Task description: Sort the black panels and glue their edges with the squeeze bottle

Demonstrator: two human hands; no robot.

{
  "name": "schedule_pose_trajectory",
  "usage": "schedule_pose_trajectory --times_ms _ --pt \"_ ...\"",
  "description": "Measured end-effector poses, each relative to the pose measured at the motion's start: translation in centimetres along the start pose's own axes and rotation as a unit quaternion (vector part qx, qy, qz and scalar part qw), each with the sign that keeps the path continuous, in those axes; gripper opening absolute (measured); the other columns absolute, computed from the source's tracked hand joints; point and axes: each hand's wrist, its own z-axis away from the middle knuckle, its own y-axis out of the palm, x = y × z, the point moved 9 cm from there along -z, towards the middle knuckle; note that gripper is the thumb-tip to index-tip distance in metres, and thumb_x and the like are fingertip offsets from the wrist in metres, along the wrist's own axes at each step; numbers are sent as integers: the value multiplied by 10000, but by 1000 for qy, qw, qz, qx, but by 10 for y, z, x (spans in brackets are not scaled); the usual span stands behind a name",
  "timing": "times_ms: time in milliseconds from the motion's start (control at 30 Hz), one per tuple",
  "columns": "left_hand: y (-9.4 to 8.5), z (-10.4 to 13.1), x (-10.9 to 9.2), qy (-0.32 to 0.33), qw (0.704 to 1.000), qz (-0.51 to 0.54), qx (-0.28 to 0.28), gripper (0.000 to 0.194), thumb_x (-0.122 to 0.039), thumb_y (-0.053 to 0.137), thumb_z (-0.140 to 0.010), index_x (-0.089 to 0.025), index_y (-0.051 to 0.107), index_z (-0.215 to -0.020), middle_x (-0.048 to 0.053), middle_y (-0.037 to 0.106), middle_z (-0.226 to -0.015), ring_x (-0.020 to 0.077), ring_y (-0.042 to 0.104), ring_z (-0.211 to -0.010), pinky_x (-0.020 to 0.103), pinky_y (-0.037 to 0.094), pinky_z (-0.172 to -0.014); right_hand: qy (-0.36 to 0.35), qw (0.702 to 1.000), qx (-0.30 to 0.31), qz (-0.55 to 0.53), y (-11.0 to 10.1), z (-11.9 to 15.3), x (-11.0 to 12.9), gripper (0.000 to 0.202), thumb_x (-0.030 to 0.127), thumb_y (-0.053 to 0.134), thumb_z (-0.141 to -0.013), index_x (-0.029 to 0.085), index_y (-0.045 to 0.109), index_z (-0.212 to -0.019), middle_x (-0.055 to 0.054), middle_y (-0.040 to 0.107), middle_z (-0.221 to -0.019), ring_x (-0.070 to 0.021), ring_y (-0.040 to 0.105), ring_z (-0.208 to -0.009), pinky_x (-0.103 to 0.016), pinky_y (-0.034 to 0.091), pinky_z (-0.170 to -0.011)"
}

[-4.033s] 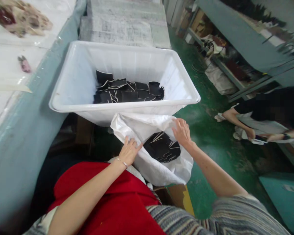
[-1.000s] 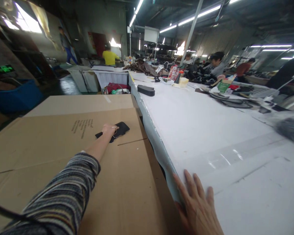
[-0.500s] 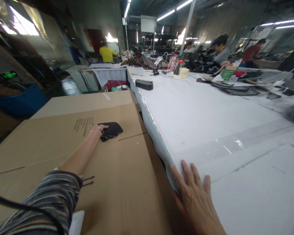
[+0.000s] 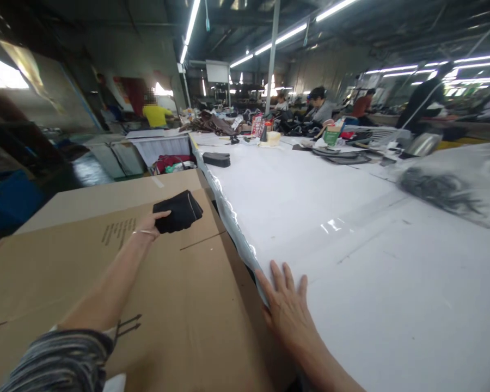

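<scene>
Between the thumb and fingers of my left hand [image 4: 152,222] is a small stack of flat black pieces [image 4: 178,211], fabric or leather, I cannot tell which. The stack is tilted up over the brown cardboard [image 4: 179,305], with its layers slightly fanned at the right edge. My thumb lies on top and the other fingers are hidden beneath. My right hand [image 4: 286,299] rests flat with fingers spread on the near left edge of the white-covered table [image 4: 310,218], holding nothing.
A dark block-like bundle [image 4: 216,159] lies on the table's far left edge. A clear plastic bag [image 4: 457,185] with dark contents sits at right. Dark pieces [image 4: 338,155] and a green box [image 4: 331,135] stand farther back. A white bin [image 4: 163,149] holds red cloth. Several people work beyond.
My left hand has raised and tilted the black stack, which lay flatter on the cardboard before. The view has swung to the right. My right hand stays on the table edge.
</scene>
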Motion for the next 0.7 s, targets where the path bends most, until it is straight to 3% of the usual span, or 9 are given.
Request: schedule_pose_trajectory --times_ms 100,167,333,400,500,600,700 --pt "81 36 -29 15 979 -29 200 526 -114 803 -516 -101 673 -1025 123 734 -899 250 693 -684 320 602 -591 3 999 -19 -46 -2 3 -1 839 148 624 -768 352 263 -1498 -130 206 -1569 -429 108 -1428 -733 28 -1055" --pt "148 71 -30 0 947 -74 314 545 -154 823 -516 -123 682 -1042 114 741 -916 251 696 -686 313 604 -593 2 996 -25 -80 -6 8 0 813 200 643 -778 351 278 -1488 -133 215 -1565 -431 109 -1427 -741 10 -1052" --pt "318 153 15 -60 872 -188 448 515 -177 861 -477 -126 699 -962 115 747 -867 278 703 -694 346 611 -611 -30 986 -49 -159 -34 20 -4 642 370 566 -877 279 326 -1466 -153 236 -1552 -429 129 -1423 -756 52 -1052" --pt "383 176 37 -73 850 -208 478 473 -173 863 -450 -105 705 -890 137 744 -828 287 703 -687 356 611 -613 -32 983 -55 -175 -41 27 -7 589 396 497 -919 244 332 -1464 -169 235 -1548 -431 126 -1423 -758 61 -1054" --pt "470 185 60 -77 844 -229 479 399 -147 857 -410 -79 708 -773 162 731 -742 301 691 -629 370 603 -570 -43 981 -68 -175 -36 32 -5 596 411 455 -936 227 302 -1482 -174 190 -1563 -424 82 -1432 -749 59 -1065" --pt "544 175 79 -80 849 -240 464 338 -112 847 -389 -63 690 -685 173 708 -653 304 673 -567 382 591 -529 -20 986 -105 -132 -10 20 -5 666 407 529 -893 298 271 -1497 -111 190 -1577 -394 99 -1440 -722 76 -1089" --pt "603 165 99 -85 854 -238 454 333 -94 846 -376 -73 674 -661 166 701 -628 311 673 -571 404 594 -546 14 989 -121 -87 22 -1 -8 660 370 602 -835 411 355 -1446 -25 368 -1512 -384 270 -1397 -717 188 -1073"
